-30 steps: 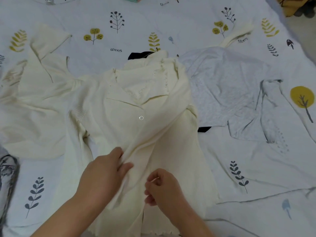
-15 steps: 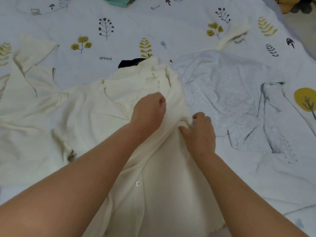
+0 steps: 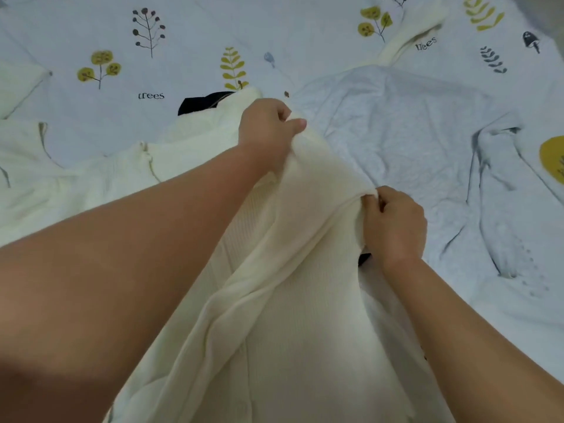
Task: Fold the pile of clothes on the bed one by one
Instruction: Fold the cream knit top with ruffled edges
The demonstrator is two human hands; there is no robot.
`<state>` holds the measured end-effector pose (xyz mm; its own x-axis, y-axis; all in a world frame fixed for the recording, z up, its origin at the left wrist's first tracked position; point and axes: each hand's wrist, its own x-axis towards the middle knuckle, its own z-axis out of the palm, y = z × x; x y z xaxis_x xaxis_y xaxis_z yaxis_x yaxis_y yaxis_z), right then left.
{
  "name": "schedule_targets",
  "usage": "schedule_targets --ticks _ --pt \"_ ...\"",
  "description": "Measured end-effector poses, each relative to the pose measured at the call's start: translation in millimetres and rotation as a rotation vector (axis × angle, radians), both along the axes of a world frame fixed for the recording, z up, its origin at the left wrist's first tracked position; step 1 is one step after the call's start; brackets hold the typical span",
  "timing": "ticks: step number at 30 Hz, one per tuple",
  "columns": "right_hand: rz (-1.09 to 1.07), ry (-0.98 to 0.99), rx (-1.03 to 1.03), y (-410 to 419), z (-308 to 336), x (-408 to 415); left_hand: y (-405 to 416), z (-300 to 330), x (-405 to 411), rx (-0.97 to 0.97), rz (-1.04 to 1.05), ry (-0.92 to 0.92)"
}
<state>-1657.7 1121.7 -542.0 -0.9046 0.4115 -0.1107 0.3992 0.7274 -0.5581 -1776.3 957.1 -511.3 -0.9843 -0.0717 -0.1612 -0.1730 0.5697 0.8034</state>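
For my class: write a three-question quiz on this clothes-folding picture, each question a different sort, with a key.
1. True or false: both hands grip the cream cardigan.
2. Which garment lies flat to the right of the cardigan? A) a grey top B) a red towel C) blue jeans
3. Fill in: the word printed on the bedsheet is ____.

Key
1. True: the left hand holds its upper edge, the right hand pinches its side.
2. A, the grey top.
3. trees
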Motion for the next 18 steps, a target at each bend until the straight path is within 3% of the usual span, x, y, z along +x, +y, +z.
schedule_targets --ticks 2,4,7,9,10,13,15,18 --pt "0.032 -0.145 0.020 -4.0 -3.4 -3.9 2.2 -11.8 4.3 -0.008 0.005 -0.104" --pt "0.050 -0.123 0.074 -11.9 -2.8 -4.9 0.9 -20.7 13.4 -0.075 0.026 -0.103" --pt "0.240 0.188 0.230 -30.0 2.9 -0.2 -9.4 -21.1 47.8 -0.254 -0.060 0.257" --pt "0.500 0.272 0.347 -35.0 -1.1 7.6 -21.9 -26.8 75.4 -0.391 -0.274 0.450" --pt "0.593 0.231 0.386 -32.8 -3.5 9.7 -30.1 -30.7 88.6 -0.499 -0.433 0.441" --pt "0.549 -0.002 0.367 -23.1 -9.1 12.1 -55.6 -44.6 109.7 -0.850 -0.836 0.199" --pt "0.456 -0.021 0.342 -27.2 -8.6 17.4 -63.9 -44.2 113.9 -0.800 -0.829 0.161" --pt "0.291 0.025 0.212 -45.6 2.8 34.9 -64.4 -20.4 127.3 -0.412 -0.519 0.217"
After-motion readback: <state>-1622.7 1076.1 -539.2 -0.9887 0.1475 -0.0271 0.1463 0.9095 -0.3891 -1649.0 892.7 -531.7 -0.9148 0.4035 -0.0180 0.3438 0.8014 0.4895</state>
